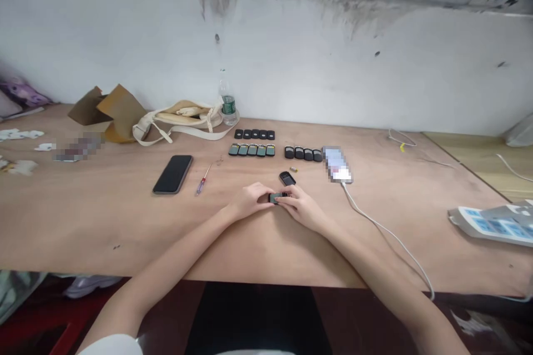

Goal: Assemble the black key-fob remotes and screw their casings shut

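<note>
Head view: fingers of left hand and right hand pinch green-faced device from opposite ends, low over tabletop, probably for steadiness. Black shell, battery just beyond, likely for reach. 5 green-faced units rowed farther back, seemingly for order.

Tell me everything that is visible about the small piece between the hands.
The small piece has a flat grey-green face turned up and a dark rim, seemingly plastic. The left hand holds its left end; the right hand partly covers its right side. Beyond it lies a black shell. Whether it touches the table is unclear.
</note>
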Motion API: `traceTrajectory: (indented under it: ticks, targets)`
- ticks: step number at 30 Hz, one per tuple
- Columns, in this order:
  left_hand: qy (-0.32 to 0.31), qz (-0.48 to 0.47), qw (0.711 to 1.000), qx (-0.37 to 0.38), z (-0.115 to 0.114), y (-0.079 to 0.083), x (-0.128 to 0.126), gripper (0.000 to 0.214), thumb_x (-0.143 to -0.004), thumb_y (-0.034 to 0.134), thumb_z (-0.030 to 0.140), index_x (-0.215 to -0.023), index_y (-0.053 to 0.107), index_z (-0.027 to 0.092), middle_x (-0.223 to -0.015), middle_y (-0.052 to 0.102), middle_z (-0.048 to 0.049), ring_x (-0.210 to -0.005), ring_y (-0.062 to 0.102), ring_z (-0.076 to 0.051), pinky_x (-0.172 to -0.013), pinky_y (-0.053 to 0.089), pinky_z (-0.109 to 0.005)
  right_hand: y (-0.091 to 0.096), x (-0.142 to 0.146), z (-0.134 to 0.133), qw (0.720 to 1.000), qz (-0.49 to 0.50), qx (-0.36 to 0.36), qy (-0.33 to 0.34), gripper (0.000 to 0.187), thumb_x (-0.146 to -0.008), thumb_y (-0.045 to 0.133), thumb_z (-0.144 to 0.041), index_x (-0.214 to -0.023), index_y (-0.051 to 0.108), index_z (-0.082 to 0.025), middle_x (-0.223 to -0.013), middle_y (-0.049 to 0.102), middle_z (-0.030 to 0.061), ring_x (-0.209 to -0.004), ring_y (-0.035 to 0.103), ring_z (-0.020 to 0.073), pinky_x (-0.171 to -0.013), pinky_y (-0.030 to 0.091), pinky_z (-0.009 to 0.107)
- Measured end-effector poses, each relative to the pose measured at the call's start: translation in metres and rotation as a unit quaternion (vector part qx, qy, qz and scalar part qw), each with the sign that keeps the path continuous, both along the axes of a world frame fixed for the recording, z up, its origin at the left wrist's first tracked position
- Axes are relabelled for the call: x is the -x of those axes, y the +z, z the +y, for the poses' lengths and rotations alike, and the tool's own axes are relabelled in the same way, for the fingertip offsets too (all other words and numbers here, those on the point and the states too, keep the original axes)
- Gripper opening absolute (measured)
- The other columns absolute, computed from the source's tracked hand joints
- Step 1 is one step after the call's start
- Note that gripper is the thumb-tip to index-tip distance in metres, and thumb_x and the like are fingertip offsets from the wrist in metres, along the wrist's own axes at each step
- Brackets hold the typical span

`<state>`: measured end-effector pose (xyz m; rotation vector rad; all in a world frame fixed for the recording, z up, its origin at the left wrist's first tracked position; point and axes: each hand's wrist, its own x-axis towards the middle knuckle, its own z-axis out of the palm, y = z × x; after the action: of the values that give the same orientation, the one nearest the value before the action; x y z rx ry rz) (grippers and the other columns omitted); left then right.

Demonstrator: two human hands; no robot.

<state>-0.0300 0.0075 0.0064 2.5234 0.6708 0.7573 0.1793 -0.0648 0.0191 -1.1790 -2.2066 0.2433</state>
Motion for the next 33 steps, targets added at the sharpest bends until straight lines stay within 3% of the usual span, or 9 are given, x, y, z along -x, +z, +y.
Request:
traceTrajectory:
  ticks: [18, 22, 25, 30, 33]
  targets:
    - [-0.026, -0.042, 0.999, -0.007, -0.0038, -0.0015, -0.0028, 0.02, -0.083, 0.062, 0.028, -0.1, 0.067, 0.018, -0.092, 0.071, -0.006, -0.083, 0.062, -0.017, -0.075, 0.052, -0.028, 0.0043, -0.0048, -0.0039, 0.999, -0.035, 0.039, 0.015, 0.028, -0.094, 0.045, -0.028, -0.112, 0.066, -0.026, -0.108, 0.057, 0.0104, -0.099, 0.056, 0.0218, -0.082, 0.052, 0.037]
    - [-0.034, -0.059, 0.997, -0.041, -0.0028, -0.003, -0.0026, 0.014, -0.084, 0.062, 0.029, -0.082, 0.07, 0.017, -0.095, 0.071, -0.0072, -0.081, 0.062, -0.016, -0.072, 0.052, -0.027, 0.0058, -0.0076, -0.0028, 0.998, -0.037, 0.045, 0.031, 0.03, -0.095, 0.043, -0.027, -0.116, 0.064, -0.027, -0.106, 0.056, 0.011, -0.097, 0.055, 0.0216, -0.079, 0.053, 0.037]
    - [-0.036, -0.046, 0.995, -0.083, -0.0034, -0.0013, -0.0024, 0.022, -0.087, 0.058, 0.029, -0.07, 0.068, 0.017, -0.094, 0.072, -0.0068, -0.078, 0.061, -0.015, -0.066, 0.052, -0.025, 0.0066, -0.0094, -0.0024, 0.998, -0.026, 0.05, 0.039, 0.029, -0.095, 0.043, -0.028, -0.115, 0.065, -0.026, -0.109, 0.055, 0.0114, -0.098, 0.055, 0.0215, -0.08, 0.053, 0.038]
    - [-0.035, 0.0, 0.984, -0.175, -0.0068, 0.002, -0.0007, 0.021, -0.09, 0.053, 0.028, -0.081, 0.07, 0.019, -0.099, 0.072, -0.0062, -0.083, 0.063, -0.015, -0.071, 0.052, -0.026, 0.0023, -0.0096, -0.0031, 0.997, 0.014, 0.064, 0.033, 0.027, -0.095, 0.045, -0.028, -0.109, 0.068, -0.024, -0.118, 0.05, 0.0121, -0.102, 0.057, 0.0212, -0.082, 0.053, 0.038]
    - [-0.04, -0.008, 0.983, -0.18, -0.007, 0.0019, 0.0009, 0.02, -0.091, 0.053, 0.028, -0.086, 0.071, 0.022, -0.103, 0.071, -0.0046, -0.085, 0.064, -0.014, -0.071, 0.052, -0.025, -0.0021, -0.0098, -0.0027, 0.997, 0.032, 0.073, 0.018, 0.026, -0.094, 0.046, -0.028, -0.107, 0.068, -0.027, -0.112, 0.054, 0.0103, -0.097, 0.058, 0.0203, -0.079, 0.054, 0.038]
